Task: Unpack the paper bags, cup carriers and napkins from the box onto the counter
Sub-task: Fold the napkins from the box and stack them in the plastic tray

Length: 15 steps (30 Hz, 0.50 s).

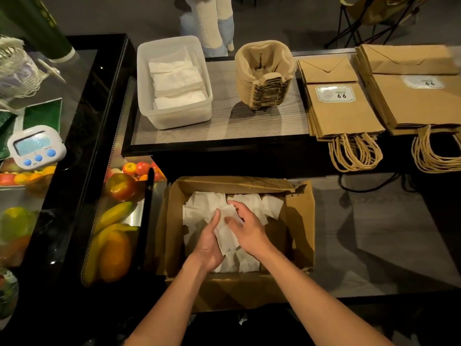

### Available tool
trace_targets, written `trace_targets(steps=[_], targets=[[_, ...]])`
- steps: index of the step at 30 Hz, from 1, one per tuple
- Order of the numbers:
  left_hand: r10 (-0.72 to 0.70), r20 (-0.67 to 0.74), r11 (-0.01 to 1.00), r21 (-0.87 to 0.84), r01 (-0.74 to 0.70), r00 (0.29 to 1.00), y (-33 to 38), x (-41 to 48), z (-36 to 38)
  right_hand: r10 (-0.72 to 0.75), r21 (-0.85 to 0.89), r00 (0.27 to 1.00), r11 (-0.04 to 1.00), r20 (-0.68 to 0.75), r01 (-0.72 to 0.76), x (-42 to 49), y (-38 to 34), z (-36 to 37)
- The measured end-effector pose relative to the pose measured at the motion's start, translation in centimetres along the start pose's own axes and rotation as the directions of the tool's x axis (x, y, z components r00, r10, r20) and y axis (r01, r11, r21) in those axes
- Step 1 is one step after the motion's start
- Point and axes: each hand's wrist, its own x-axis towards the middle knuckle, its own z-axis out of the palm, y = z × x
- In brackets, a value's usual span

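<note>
An open cardboard box (pixel 298 221) stands on the lower surface in front of me, with several loose white napkins (pixel 252 203) inside. Both hands are in the box. My left hand (pixel 208 242) and my right hand (pixel 247 228) hold a small bunch of napkins (pixel 227 237) between them, fingers curled around it. On the raised counter (pixel 224 126) behind stand a clear plastic tub (pixel 159 113) with folded napkins, a stack of brown pulp cup carriers (pixel 265 76), and two piles of flat brown paper bags (pixel 341 113) (pixel 419 101) with handles hanging over the front edge.
A glass display case (pixel 74 171) with fruit stands left of the box, and a white digital timer (pixel 36 147) lies on top of it. A black cable (pixel 369 188) trails under the counter's edge on the right. Grey tabletop (pixel 374 233) extends right of the box.
</note>
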Motion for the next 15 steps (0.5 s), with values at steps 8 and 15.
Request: trace_targets(steps=[8,15], targets=[[-0.081,-0.089,0.988,-0.138,0.068,0.993,0.1,1.1,-0.3,0.128,-0.041,0.933,0.988,-0.338,-0.150,1.2,2.7,-1.3],[-0.103,-0.189,0.984,-0.160,0.073,0.977,0.5,1.8,-0.9,0.250,-0.341,0.947,0.889,-0.199,-0.307,5.5,5.4,-4.0]])
